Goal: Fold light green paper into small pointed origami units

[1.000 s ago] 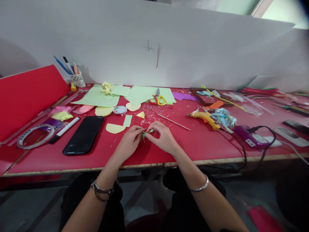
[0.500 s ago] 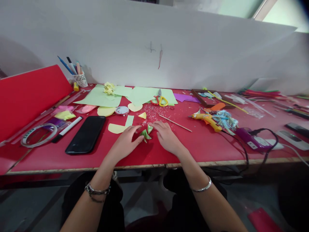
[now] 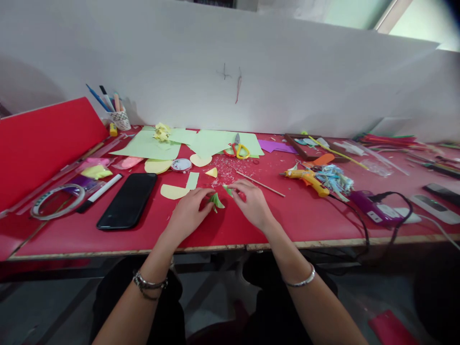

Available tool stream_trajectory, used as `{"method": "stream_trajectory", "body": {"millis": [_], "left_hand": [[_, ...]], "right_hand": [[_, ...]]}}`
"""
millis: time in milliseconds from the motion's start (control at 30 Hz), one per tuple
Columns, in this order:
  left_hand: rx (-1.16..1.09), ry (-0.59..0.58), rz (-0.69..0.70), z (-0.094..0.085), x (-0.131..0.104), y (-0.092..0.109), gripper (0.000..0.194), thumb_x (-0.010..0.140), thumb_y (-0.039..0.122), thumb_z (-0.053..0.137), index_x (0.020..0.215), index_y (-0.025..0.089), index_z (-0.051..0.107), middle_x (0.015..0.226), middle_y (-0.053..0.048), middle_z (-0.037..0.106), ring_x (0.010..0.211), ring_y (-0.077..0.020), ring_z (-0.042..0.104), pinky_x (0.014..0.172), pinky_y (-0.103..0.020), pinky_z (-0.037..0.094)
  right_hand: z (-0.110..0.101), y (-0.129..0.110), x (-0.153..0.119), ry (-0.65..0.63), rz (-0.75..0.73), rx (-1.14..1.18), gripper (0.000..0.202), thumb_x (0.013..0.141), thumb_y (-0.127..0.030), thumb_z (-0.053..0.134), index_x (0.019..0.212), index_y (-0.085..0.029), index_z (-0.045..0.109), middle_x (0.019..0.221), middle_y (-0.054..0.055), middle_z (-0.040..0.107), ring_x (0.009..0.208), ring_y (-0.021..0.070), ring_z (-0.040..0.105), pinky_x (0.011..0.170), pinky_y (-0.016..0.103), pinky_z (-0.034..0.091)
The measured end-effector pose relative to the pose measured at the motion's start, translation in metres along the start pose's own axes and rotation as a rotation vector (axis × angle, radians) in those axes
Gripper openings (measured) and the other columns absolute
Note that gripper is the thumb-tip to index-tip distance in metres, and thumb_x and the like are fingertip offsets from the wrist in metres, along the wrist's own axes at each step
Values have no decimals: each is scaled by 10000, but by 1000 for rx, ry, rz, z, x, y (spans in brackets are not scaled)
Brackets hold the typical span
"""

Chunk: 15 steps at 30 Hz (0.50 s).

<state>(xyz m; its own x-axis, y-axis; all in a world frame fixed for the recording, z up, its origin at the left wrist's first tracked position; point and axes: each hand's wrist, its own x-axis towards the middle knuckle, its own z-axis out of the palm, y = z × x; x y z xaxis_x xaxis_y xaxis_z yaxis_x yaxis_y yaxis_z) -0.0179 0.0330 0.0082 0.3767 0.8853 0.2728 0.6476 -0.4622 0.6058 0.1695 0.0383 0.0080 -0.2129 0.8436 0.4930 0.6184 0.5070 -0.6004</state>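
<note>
Between thumb and fingers, my left hand (image 3: 189,213) pinches a green folded paper leaf (image 3: 217,201) with pointed tips, just above the red tabletop. My right hand (image 3: 251,201) closes its thumb and fingertips on a smaller green paper piece (image 3: 228,190), a short way to the right of the leaf. Beyond my left hand lie a pale yellow-green paper cutout (image 3: 174,191) and a small yellow paper wedge (image 3: 212,172). A thin wooden stick (image 3: 261,183) rests past my right hand.
Left of my hands are a black phone (image 3: 127,201), a marker (image 3: 99,192) and a tape roll (image 3: 57,201). Scissors (image 3: 237,147) lie on green paper sheets (image 3: 151,143) at the back. To the right are a yellow glue gun (image 3: 307,182), its cord and a purple power strip (image 3: 375,208).
My left fingers have closed on the green leaf and lifted or tilted it slightly. My right hand has drawn its fingers together on the smaller green piece and shifted a little right.
</note>
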Motion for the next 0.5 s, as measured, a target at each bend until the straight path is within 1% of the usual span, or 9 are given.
{"method": "stream_trajectory", "body": {"millis": [100, 200, 267, 333, 400, 500], "left_hand": [[-77, 61, 7, -4, 0, 8, 307, 838, 306, 439, 1108, 184, 521, 1082, -84, 577, 1002, -208, 533, 869, -357, 420], [-173, 153, 2, -8, 1, 15, 323, 835, 336, 453, 1102, 169, 523, 1034, -78, 595, 949, -191, 551, 850, -327, 426], [-279, 194, -35, -9, 1, 17, 325, 826, 352, 468, 1083, 163, 531, 1005, -73, 605, 906, -180, 567, 822, -306, 442], [-406, 199, -76, -8, 1, 17, 330, 821, 367, 473, 1069, 158, 537, 995, -72, 609, 880, -172, 579, 787, -285, 460], [-506, 175, -92, -8, 1, 18, 336, 811, 372, 490, 1062, 154, 540, 999, -75, 609, 871, -166, 583, 762, -266, 471], [-570, 135, -88, -7, 0, 20, 350, 788, 362, 530, 1070, 154, 541, 998, -70, 611, 843, -153, 585, 729, -245, 479]], "right_hand": [[-4, -6, 0, 82, 37, 206, 218, 805, -134, 455, 919, -196, 631, 932, 56, 618, 851, 155, 581, 761, 298, 472], [-6, -14, 0, 68, 66, 419, 206, 806, -163, 469, 910, -215, 639, 943, 41, 625, 875, 143, 587, 761, 287, 481], [-5, -19, 0, 51, 59, 504, 182, 797, -176, 493, 889, -220, 644, 920, 30, 627, 867, 137, 586, 759, 281, 482], [-3, -25, -1, 58, 49, 559, 155, 781, -183, 526, 872, -219, 647, 905, 26, 622, 846, 131, 586, 746, 273, 483], [0, -29, -2, 83, 38, 584, 134, 764, -180, 556, 853, -219, 649, 892, 24, 616, 825, 128, 585, 724, 265, 486], [3, -33, -3, 105, 19, 571, 121, 759, -160, 563, 821, -218, 650, 851, 19, 618, 793, 125, 584, 702, 263, 487]]}}
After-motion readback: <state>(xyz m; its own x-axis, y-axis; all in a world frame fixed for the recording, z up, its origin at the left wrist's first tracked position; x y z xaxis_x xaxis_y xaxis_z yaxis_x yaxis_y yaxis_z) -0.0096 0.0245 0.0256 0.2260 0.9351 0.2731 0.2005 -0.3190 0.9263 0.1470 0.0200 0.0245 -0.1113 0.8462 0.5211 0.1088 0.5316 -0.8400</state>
